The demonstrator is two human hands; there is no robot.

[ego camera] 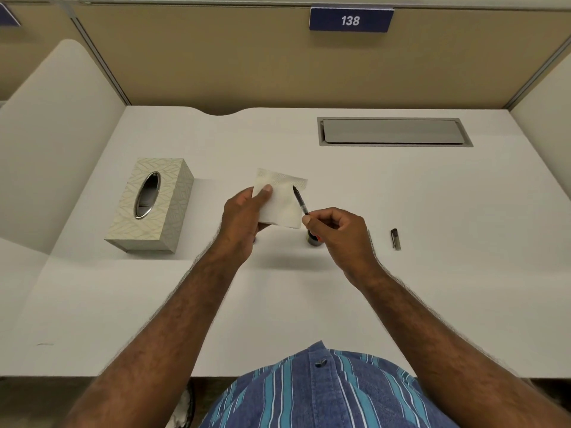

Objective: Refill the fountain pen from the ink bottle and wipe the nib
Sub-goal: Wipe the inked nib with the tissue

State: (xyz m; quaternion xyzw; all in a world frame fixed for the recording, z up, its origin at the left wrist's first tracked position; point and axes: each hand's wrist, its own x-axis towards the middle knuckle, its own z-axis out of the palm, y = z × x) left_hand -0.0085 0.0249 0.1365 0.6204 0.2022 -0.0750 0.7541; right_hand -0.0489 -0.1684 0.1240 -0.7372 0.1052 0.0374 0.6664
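Observation:
My left hand (244,217) holds a folded white tissue (282,202) above the desk, thumb on its left edge. My right hand (335,231) grips a dark fountain pen (300,200) by its rear end; the nib points up and away and lies over the tissue's right part. Whether the nib touches the tissue I cannot tell. A small dark ink bottle (312,239) stands on the white desk (401,196) just below my right hand, mostly hidden by it. The pen's cap (395,239) lies on the desk to the right.
A patterned tissue box (153,205) with an oval opening stands at the left. A grey cable hatch (394,131) is set into the desk at the back right. Beige partition walls enclose the desk on three sides.

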